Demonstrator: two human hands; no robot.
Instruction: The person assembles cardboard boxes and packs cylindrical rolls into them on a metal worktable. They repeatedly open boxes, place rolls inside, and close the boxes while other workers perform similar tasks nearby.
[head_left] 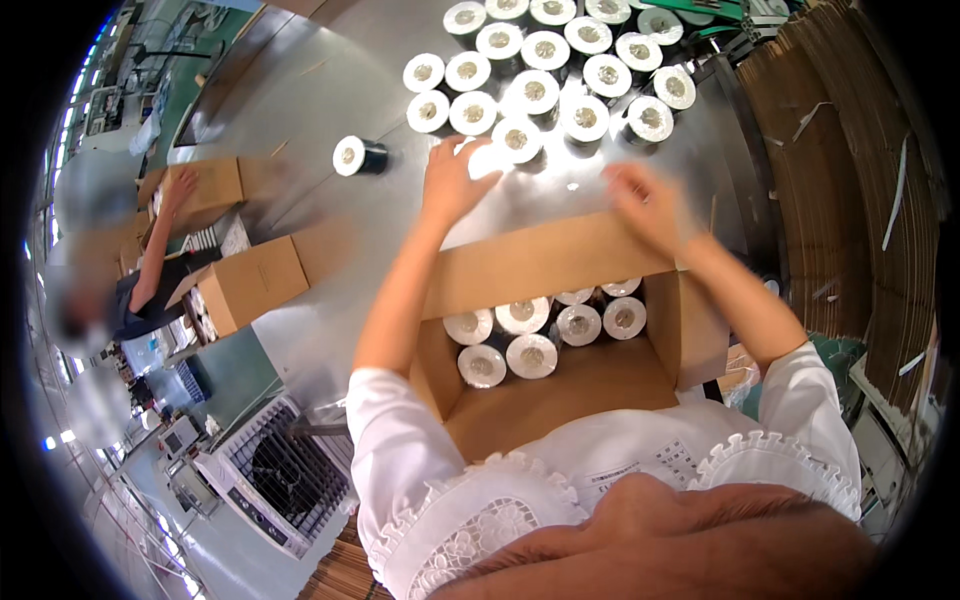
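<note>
From my head camera, my hands are apart: the left hand (455, 188), thumb and fingers parted, is beside the white-ended rolls (586, 118) on the metal surface (300, 110); the right hand (648, 205) blurs above the carton (702, 325). I can't tell whether either grips anything. Eight rolls show inside the carton. Dark print (672, 458) marks my white top (400, 420), too small to read.

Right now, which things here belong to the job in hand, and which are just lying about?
In the job, it seems:
left hand, near the white-ended rolls on the table
right hand, blurred, near the open cardboard box
more rolls inside the box

Apparently just about:
cardboard stack at right
grilled machine at lower left
</note>
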